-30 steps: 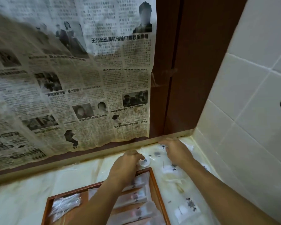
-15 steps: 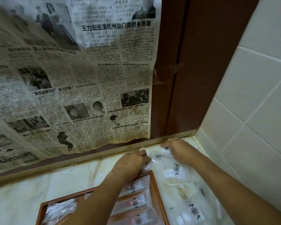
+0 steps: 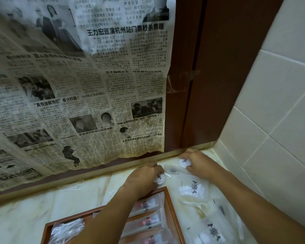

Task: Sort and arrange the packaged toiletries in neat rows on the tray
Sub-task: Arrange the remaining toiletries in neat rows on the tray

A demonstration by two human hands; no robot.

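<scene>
The left hand (image 3: 143, 180) pinched a small round white case (image 3: 159, 178) just beyond the tray (image 3: 173, 213); the right hand (image 3: 199, 162) curled its fingers on a second round case (image 3: 184, 162) near the wall. These cases looked light, stiff and smooth, so the rim was probably the best place to hold. The soft clear sachets (image 3: 194, 188) beside the right hand would likely slip and crumple. Compared with half a second before, the right hand now gripped a case.
</scene>
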